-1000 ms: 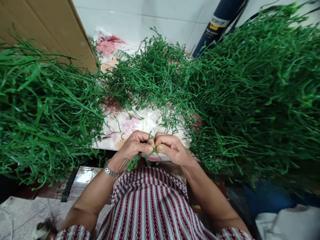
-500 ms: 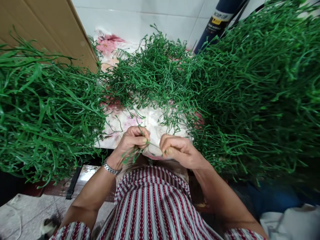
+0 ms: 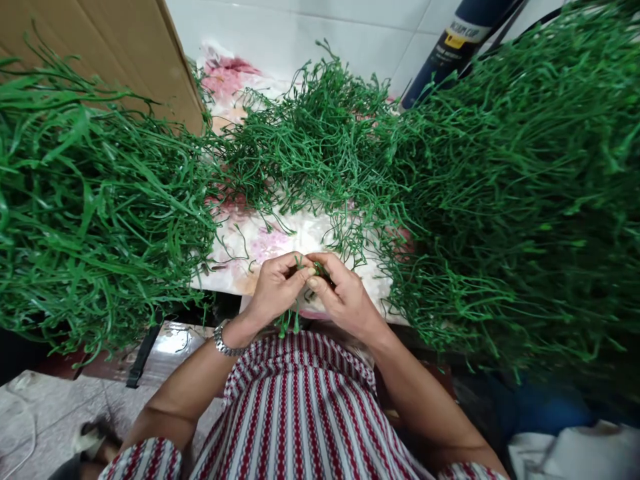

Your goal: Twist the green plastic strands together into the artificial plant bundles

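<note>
My left hand [image 3: 274, 290] and my right hand [image 3: 341, 293] meet fingertip to fingertip over the near edge of a flowered cloth [image 3: 260, 243]. Both are pinched shut on thin green plastic stems [image 3: 314, 270]. A small bunch of the same stems [image 3: 290, 321] hangs down from under my left palm. A metal watch sits on my left wrist. Just beyond my fingers lies a loose tangle of green stems [image 3: 320, 150] on the cloth.
Large heaps of green stems rise on the left [image 3: 95, 200] and on the right [image 3: 520, 193]. A cardboard box [image 3: 100, 47] stands at the back left, a dark blue roll [image 3: 455, 47] at the back right. White tiled floor lies behind.
Half a second ago my hands were drawn apart with a stem stretched between them. They have come back together, a little farther forward over the cloth.
</note>
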`<state>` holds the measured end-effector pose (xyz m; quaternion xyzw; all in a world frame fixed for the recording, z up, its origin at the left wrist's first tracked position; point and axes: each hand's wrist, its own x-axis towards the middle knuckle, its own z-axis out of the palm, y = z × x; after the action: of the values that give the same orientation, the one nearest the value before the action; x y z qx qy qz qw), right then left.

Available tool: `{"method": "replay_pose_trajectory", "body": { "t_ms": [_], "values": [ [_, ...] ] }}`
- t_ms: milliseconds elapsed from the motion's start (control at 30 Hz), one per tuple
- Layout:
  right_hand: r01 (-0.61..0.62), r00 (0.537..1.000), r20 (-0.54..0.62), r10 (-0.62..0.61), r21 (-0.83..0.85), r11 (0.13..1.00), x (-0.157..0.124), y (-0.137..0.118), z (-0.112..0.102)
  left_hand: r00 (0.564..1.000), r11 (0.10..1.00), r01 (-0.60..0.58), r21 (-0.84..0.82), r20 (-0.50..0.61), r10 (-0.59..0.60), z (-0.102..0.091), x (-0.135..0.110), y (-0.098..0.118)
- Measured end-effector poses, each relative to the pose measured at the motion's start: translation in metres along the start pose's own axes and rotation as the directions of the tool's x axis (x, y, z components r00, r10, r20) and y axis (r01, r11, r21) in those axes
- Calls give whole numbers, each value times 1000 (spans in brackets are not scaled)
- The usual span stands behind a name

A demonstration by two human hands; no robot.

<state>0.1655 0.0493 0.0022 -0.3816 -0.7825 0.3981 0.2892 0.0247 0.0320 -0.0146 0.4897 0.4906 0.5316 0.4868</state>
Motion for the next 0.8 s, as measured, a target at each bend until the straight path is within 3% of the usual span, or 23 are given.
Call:
{"method": "replay_pose_trajectory", "body": {
  "t_ms": [167, 267, 367, 533, 633, 700, 800],
  "values": [
    [27, 996, 87, -7, -233, 972, -1, -4, -9, 960, 895, -276, 350, 146, 239, -11, -3, 5],
    [90, 990, 133, -50, -320, 943, -2, -7, -16, 929, 821, -363, 440, 238, 283, -20, -3, 11],
    [114, 983, 170, -70, -261, 959, 0, -9, -19, 919, 818, -387, 426, 246, 307, -22, -3, 15],
    [-6, 995, 104, 10, -39, 999, 3, -3, -9, 923, 827, -379, 416, 106, 370, -11, -8, 10],
    [-27, 996, 91, 24, 38, 999, 1, 0, -4, 904, 810, -416, 413, 96, 416, -9, -13, 5],
    [18, 992, 124, -17, -9, 1000, -1, 0, -6, 894, 794, -447, 413, 171, 414, -14, -14, 6],
    [171, 957, 256, -140, -107, 979, -3, -1, -14, 848, 759, -488, 431, 441, 295, -25, -8, 16]
  ]
}}
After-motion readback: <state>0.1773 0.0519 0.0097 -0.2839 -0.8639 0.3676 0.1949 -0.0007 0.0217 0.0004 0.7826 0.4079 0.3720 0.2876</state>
